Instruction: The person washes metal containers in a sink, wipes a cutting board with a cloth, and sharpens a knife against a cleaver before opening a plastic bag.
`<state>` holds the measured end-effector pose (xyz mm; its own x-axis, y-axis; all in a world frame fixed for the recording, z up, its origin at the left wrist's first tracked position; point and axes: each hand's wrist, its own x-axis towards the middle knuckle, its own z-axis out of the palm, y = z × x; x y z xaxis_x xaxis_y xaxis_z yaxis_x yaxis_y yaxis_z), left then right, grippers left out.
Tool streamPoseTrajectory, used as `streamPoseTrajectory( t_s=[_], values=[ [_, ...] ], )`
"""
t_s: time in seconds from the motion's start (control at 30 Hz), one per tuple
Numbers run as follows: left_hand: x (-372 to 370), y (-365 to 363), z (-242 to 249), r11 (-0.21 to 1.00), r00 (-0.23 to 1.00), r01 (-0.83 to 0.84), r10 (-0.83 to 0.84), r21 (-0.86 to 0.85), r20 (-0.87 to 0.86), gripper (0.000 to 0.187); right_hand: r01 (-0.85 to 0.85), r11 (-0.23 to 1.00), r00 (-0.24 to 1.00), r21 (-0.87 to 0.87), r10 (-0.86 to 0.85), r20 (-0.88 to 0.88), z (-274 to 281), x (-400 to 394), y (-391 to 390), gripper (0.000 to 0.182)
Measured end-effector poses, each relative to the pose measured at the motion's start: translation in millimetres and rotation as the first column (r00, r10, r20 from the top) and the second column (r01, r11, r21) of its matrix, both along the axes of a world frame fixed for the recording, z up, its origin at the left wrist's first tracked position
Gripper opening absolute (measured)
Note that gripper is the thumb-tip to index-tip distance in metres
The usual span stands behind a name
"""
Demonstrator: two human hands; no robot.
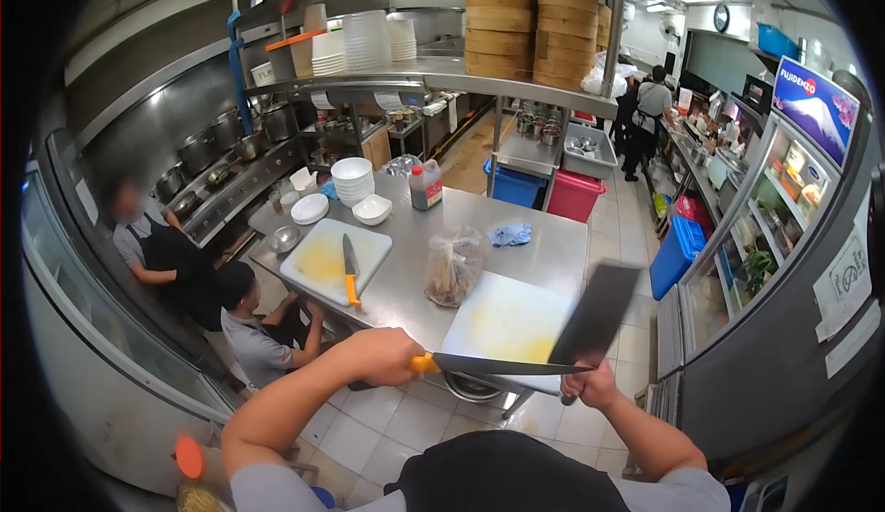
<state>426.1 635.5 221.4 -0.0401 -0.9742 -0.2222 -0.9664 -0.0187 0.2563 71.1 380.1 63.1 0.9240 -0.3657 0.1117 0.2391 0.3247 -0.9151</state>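
My left hand is wrapped round the yellow handle of a long knife, whose blade points right. My right hand grips a broad cleaver, its blade tilted up and slightly blurred. The knife's tip end crosses the cleaver's base in this view, close by my right fingers. Both blades are held over the near edge of a stained white cutting board. Beside that board sits a clear plastic bag with brown contents. A second knife with an orange handle lies on another cutting board at left.
The steel table also bears a blue crumpled cloth, a sauce jug and stacked white bowls. One person sits low at the left, another person stands behind. A glass-door fridge flanks the right.
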Motion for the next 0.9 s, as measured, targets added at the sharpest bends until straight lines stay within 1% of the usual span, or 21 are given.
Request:
streamPoseTrajectory(
  t_s=[0.03,0.1,0.13,0.17,0.2,0.23,0.3,0.33,0.37,0.4,0.43,0.5,0.53,0.57,0.63,0.67,0.7,0.77,0.8,0.83,0.9],
  values=[
    [-1,-3,-3,1.000,1.000,0.014,-0.014,-0.001,-0.017,0.034,-0.048,0.956,0.981,0.289,-0.009,0.193,22,9,17,0.034],
    [-2,-6,-3,1.000,0.999,0.025,-0.025,-0.006,-0.033,0.033,-0.234,0.931,0.938,0.279,0.141,0.316,20,10,33,0.032],
    [1,-8,3,0.997,0.998,-0.045,0.043,-0.058,-0.041,0.033,-0.254,0.959,0.966,0.126,0.259,-0.022,16,-3,31,0.034],
    [6,-9,9,0.987,0.992,-0.118,0.113,-0.110,-0.053,0.032,-0.371,0.926,0.837,-0.071,0.300,-0.457,17,-10,26,0.040],
    [9,-7,17,0.974,0.986,-0.165,0.161,-0.153,-0.039,0.030,-0.426,0.812,0.833,-0.399,0.180,-0.523,20,-16,27,0.043],
    [13,-5,16,0.972,0.985,-0.175,0.171,-0.157,-0.034,0.030,-0.458,0.586,0.841,-0.669,0.043,-0.539,25,-20,29,0.047],
    [20,-4,10,0.984,0.986,-0.160,0.163,-0.082,0.024,0.029,-0.396,0.464,0.899,-0.792,0.023,-0.437,24,-20,13,0.037],
    [14,-1,9,0.991,0.992,-0.126,0.127,-0.054,0.017,0.029,-0.015,0.401,0.997,-0.916,-0.068,-0.046,30,-13,5,0.034],
    [3,1,12,0.993,0.994,-0.111,0.111,-0.049,0.002,0.028,0.379,0.308,0.925,-0.873,-0.130,0.356,30,-9,1,0.032],
    [-2,0,8,0.997,0.997,-0.068,0.066,-0.049,-0.031,0.027,0.512,0.586,0.859,-0.628,-0.343,0.381,9,-4,3,0.027],
    [-6,-1,5,0.998,0.998,-0.027,0.023,-0.053,-0.066,0.027,0.502,0.786,0.817,-0.361,-0.294,0.496,16,15,12,0.024],
    [-25,-1,22,0.999,0.997,-0.044,0.045,0.006,-0.060,0.025,0.472,0.409,0.878,-0.781,-0.300,0.374,-23,13,-1,0.021],
    [-29,1,30,0.996,0.996,-0.065,0.068,0.061,-0.049,0.027,0.322,0.436,0.925,-0.841,-0.335,0.181,-29,16,6,0.020],
    [-26,2,33,0.996,0.996,-0.075,0.078,0.054,-0.050,0.027,-0.166,0.322,0.928,-0.932,-0.270,-0.259,-25,10,-3,0.021],
    [-22,7,35,0.999,0.999,-0.017,0.018,-0.030,0.050,0.025,-0.154,0.300,0.944,-0.941,-0.238,-0.231,-23,9,9,0.028],
    [-19,7,33,0.999,0.998,-0.022,0.024,-0.027,0.051,0.025,-0.208,0.452,0.885,-0.867,-0.289,-0.364,-16,4,14,0.029],
    [-18,6,27,1.000,0.999,-0.020,0.021,-0.022,0.050,0.025,-0.161,0.721,0.881,-0.674,-0.203,-0.428,-7,8,11,0.031],
    [-14,6,16,0.999,0.999,-0.038,0.038,-0.013,0.037,0.025,-0.057,0.995,0.996,-0.084,0.062,0.057,5,17,4,0.030],
    [-11,5,14,0.997,0.996,-0.060,0.062,-0.044,0.058,0.025,-0.148,0.982,0.935,0.115,0.101,0.340,47,28,25,0.030],
    [-8,4,16,0.994,0.993,-0.080,0.086,-0.076,0.079,0.024,-0.232,0.962,0.860,0.142,0.134,0.493,72,38,45,0.032],
    [-4,6,29,0.991,0.987,-0.123,0.126,-0.043,0.096,0.024,-0.267,0.960,0.945,0.077,0.246,0.217,39,20,37,0.037]
  ],
)
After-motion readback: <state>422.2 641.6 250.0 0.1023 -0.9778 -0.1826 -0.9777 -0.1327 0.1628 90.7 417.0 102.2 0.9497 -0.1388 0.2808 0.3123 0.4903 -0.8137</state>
